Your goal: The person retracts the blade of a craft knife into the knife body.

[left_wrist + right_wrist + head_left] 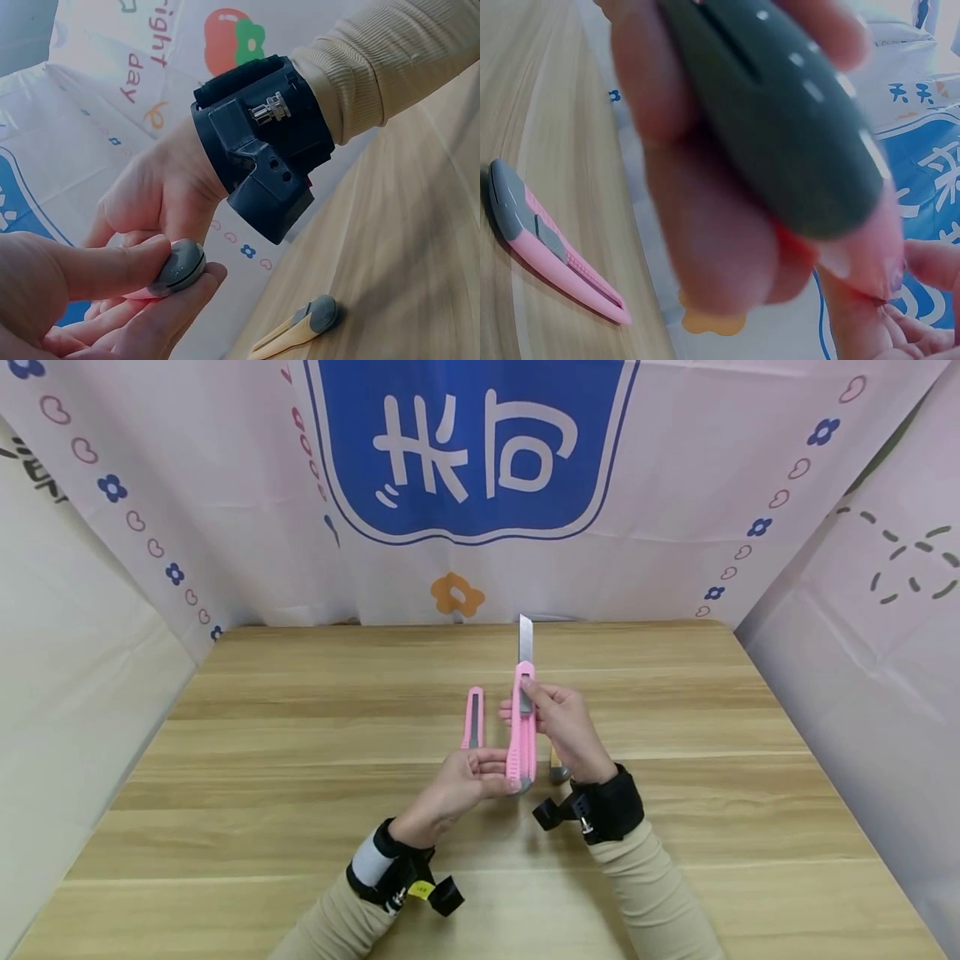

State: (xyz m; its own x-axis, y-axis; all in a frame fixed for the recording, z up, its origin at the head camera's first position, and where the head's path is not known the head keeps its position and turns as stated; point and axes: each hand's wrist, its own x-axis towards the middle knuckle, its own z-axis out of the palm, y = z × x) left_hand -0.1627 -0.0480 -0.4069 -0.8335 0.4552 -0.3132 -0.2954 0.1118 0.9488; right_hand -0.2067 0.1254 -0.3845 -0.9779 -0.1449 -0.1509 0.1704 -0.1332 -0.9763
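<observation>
A pink utility knife (514,752) is held up over the table by both hands, its long blade (526,639) out and pointing away. The left hand (465,785) pinches its grey-tipped base end; in the left wrist view that grey end (182,266) shows between thumb and fingers. Up near the blade end, the right hand (573,727) grips the body, thumb on the slider. A second pink utility knife (474,718) lies on the table just beyond the left hand. Partly hidden beneath the right hand lies an orange utility knife (300,334) with a grey end.
The wooden table (225,793) reaches back to a white printed cloth (390,577) hanging behind it. More cloth hangs along the left and right sides. Both wrists wear black camera mounts (611,806).
</observation>
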